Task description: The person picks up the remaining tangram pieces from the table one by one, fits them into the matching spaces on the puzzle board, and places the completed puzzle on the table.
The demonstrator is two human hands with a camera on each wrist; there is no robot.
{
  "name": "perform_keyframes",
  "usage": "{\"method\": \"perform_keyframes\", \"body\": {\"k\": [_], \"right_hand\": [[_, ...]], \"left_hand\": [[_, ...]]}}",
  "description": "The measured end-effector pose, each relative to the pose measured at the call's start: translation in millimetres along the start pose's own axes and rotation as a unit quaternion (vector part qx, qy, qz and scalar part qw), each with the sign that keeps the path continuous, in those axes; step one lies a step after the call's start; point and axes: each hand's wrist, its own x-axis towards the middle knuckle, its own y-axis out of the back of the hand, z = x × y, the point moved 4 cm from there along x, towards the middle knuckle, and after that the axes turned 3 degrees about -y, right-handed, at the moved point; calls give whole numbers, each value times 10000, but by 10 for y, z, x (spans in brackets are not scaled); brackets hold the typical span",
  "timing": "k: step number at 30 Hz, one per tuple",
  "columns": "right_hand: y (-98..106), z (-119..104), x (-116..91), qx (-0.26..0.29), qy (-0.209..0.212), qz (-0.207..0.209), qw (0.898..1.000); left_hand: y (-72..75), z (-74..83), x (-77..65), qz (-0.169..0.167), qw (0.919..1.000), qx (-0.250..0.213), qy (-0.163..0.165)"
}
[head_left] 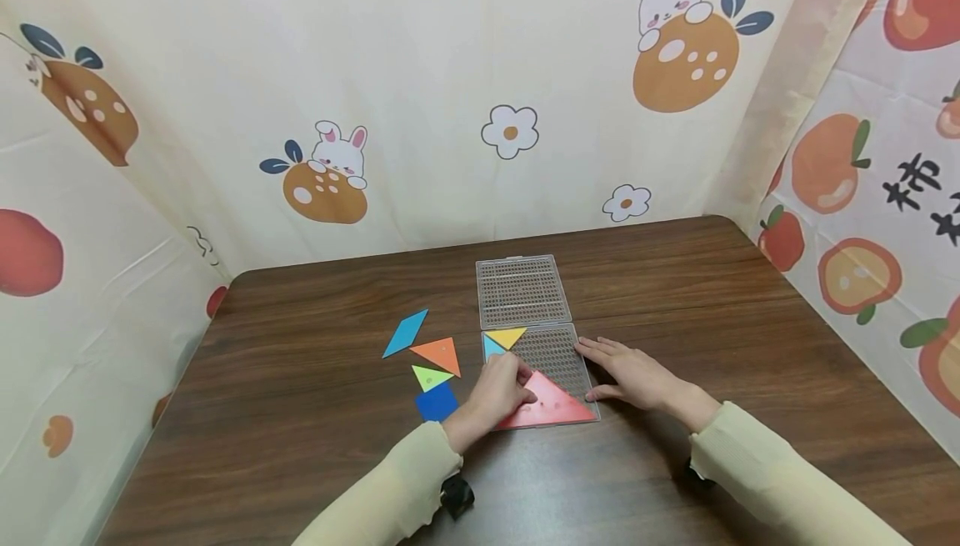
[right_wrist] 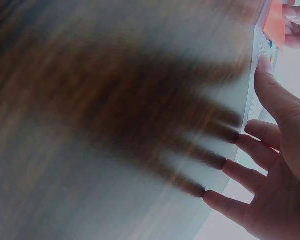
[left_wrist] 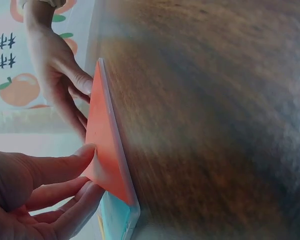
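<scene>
A large red triangle tile [head_left: 551, 407] lies along the near edge of a clear gridded case [head_left: 558, 354]. My left hand [head_left: 495, 392] pinches its upper left edge. In the left wrist view the thumb is on the face of the red triangle [left_wrist: 106, 145] and the curled fingers are at its edge. A yellow triangle [head_left: 507, 337] and a light blue piece [head_left: 491, 347] sit in the case's far left corner, the latter partly behind the hand. My right hand [head_left: 628, 373], fingers spread, touches the case's right rim with thumb and fingertips.
The case's gridded lid half [head_left: 522, 292] lies flat behind it. Left of the case, on the brown wooden table [head_left: 315, 413], are a blue parallelogram [head_left: 406, 333], an orange triangle [head_left: 442, 355], a green triangle [head_left: 430, 378] and a dark blue square [head_left: 437, 403]. Printed curtains [head_left: 435, 179] stand behind.
</scene>
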Motion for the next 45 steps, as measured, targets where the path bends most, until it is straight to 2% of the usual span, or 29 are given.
{"method": "perform_keyframes", "body": {"k": [7, 13, 18, 23, 30, 36, 41, 45], "right_hand": [[5, -6, -1, -35, 23, 20, 10000], [-2, -2, 1, -63, 13, 14, 10000], [-4, 3, -1, -52, 5, 23, 10000], [-6, 6, -4, -61, 24, 25, 10000], [2, -3, -3, -66, 46, 47, 10000], [3, -4, -5, -68, 66, 54, 9999], [7, -1, -10, -149, 100, 95, 9998], [4, -1, -9, -168, 101, 70, 9998]], "left_hand": [[-9, -6, -6, -33, 9999, 135, 36], [-25, -11, -19, -160, 9989, 428, 101], [-36, -6, -29, -186, 9986, 504, -21], [-43, 10, -67, -207, 9959, 753, -451], [-40, 27, -144, -183, 9832, 1452, -1096], [-28, 5, -239, -478, 9737, 1626, -1525], [-32, -28, -337, -775, 9604, 1816, -1965], [-14, -51, -401, -874, 9496, 1911, -2326]]}}
